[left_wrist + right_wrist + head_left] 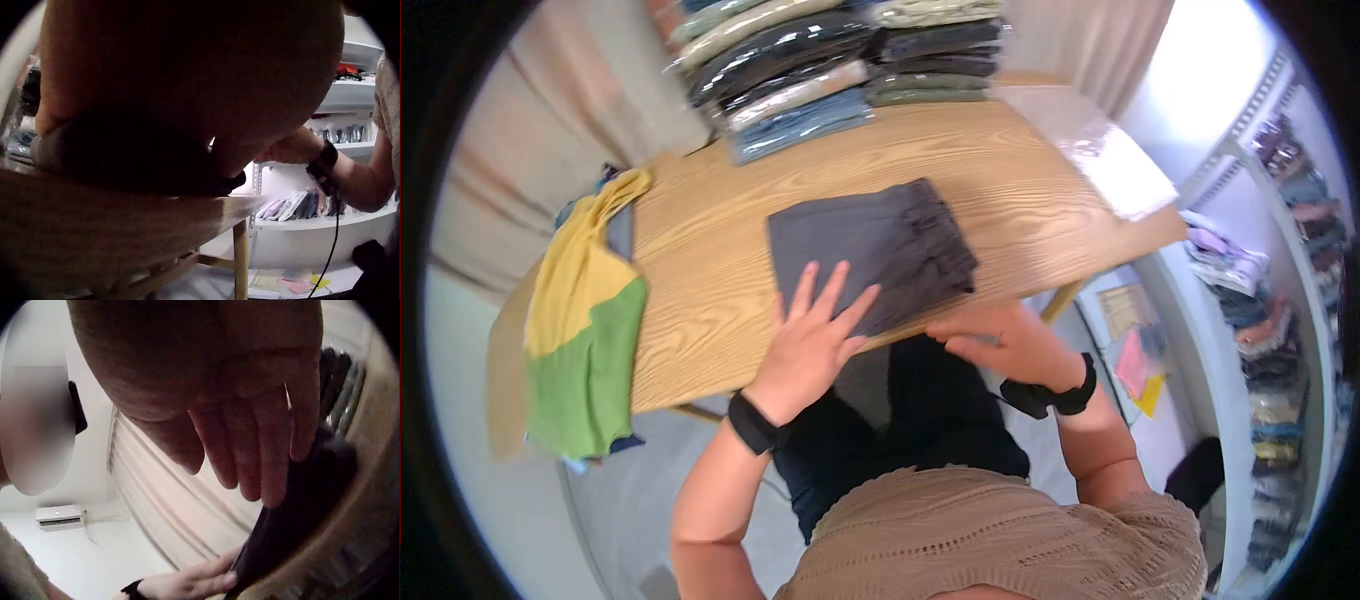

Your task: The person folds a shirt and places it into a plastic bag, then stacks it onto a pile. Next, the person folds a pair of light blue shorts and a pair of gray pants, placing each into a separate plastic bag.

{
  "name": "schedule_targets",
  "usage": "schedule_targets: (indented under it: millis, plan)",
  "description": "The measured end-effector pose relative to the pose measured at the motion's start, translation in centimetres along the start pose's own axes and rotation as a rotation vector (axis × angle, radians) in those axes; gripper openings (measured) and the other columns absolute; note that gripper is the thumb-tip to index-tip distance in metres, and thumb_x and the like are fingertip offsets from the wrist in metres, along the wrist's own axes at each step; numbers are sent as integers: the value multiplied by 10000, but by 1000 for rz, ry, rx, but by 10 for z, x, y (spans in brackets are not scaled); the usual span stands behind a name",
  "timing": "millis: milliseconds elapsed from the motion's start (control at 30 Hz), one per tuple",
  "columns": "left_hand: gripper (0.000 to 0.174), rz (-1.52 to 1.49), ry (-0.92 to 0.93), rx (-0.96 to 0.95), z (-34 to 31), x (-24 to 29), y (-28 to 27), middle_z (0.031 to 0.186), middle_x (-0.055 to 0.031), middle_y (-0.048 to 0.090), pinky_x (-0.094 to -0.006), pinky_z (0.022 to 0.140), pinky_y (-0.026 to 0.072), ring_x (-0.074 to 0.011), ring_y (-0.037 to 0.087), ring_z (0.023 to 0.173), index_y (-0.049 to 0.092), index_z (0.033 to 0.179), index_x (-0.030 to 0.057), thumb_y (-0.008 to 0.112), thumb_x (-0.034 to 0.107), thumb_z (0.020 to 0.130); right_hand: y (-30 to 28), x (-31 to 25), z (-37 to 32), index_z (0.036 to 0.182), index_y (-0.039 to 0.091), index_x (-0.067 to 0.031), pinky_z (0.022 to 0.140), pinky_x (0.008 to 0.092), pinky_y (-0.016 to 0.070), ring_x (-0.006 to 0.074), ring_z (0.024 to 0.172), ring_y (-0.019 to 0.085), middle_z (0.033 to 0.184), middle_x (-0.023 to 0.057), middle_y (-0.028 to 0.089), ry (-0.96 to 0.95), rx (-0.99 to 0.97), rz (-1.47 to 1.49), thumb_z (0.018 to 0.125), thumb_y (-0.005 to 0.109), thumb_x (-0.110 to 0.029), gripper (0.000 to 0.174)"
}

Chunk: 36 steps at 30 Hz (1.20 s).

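Note:
A dark grey folded pair of trousers [845, 235] lies on the wooden table [700, 300], its gathered waistband on the right side. My left hand [808, 342] rests on its near left part, palm down with fingers spread. Just off the near right corner, at the table's front edge, is my right hand [1012, 340]. In the right wrist view the right fingers [240, 462] hang nearly straight beside the dark cloth and hold nothing. The left wrist view is mostly filled by the dark underside of the left hand [187, 69].
Stacks of clothes in clear bags [790, 60] stand at the back. A yellow and green knitted garment [585, 320] drapes over the left end. Clear plastic bags [1115, 170] lie at the right corner. Shelves of packed clothes [1270, 330] line the right side.

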<state>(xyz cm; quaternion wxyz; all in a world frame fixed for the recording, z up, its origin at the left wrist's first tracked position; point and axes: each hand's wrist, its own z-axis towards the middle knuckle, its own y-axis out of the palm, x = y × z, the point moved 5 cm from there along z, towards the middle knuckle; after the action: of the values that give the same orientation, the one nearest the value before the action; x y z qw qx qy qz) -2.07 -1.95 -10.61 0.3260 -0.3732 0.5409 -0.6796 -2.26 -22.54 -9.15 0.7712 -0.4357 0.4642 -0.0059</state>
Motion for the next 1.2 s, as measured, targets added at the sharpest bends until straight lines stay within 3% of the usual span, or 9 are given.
schedule_targets:
  millis: [133,267,467,667,800,900,1033,1100,1200]
  plan:
    - [569,-24,-26,-71,5,3,-2,1496,-146,164,-648,1015,170,-413,104,1369,346,1394,189,548,315,877,-98,49,-26,989,659,-22,771,359,485,304,847,632,977,168,652,206,469,-196,840,611,-193,232]
    - [656,-71,-77,-181,16,-4,0,1504,-176,105,-662,1017,126,-417,17,1379,294,1418,144,525,428,873,-193,154,-44,1099,606,-35,802,387,492,314,955,612,1024,183,634,517,586,-830,791,637,-267,387]
    - [749,-63,-116,-239,40,-13,4,1512,-177,56,-678,1011,98,-426,-18,1378,228,1441,155,530,502,850,-236,215,-47,1230,520,-34,908,377,449,330,1064,564,1114,204,605,981,282,-823,737,653,-285,569]
    - [813,-94,-132,-288,46,-19,5,1517,-169,23,-676,1015,79,-410,-52,1381,202,1450,163,550,544,820,-248,267,-54,1018,648,-55,853,386,471,345,964,592,1034,188,633,817,254,-815,778,594,-268,325]
    - [810,-79,-143,-299,50,-20,4,1521,-161,33,-658,1025,83,-399,-49,1386,198,1453,199,517,583,815,-255,269,-53,889,675,-3,721,350,511,286,733,648,828,157,674,756,178,-841,784,600,-213,247]
    - [821,-81,-140,-286,52,-23,8,1521,-161,33,-661,1022,84,-398,-50,1386,196,1453,200,523,588,808,-271,269,-68,686,693,-18,692,357,508,284,699,647,709,145,667,827,785,-524,695,711,-187,170]
    - [828,-74,-141,-291,54,-23,6,1521,-160,38,-663,1021,82,-400,-51,1386,195,1453,199,532,585,803,-266,263,-71,766,694,-16,713,321,497,224,709,640,765,126,684,779,960,-369,726,703,-176,165]
    - [832,-87,-137,-292,54,-24,6,1521,-162,35,-665,1019,85,-394,-52,1387,189,1454,198,535,580,802,-257,260,-62,837,680,-20,773,287,461,157,812,609,922,101,686,498,1050,6,759,691,-166,166]
    - [817,-111,-150,-283,55,-23,3,1526,-132,31,-649,1035,70,-385,-47,1389,215,1448,178,587,518,806,-211,201,-37,842,615,-2,838,245,407,123,955,549,1030,81,633,311,882,177,837,593,-118,118]
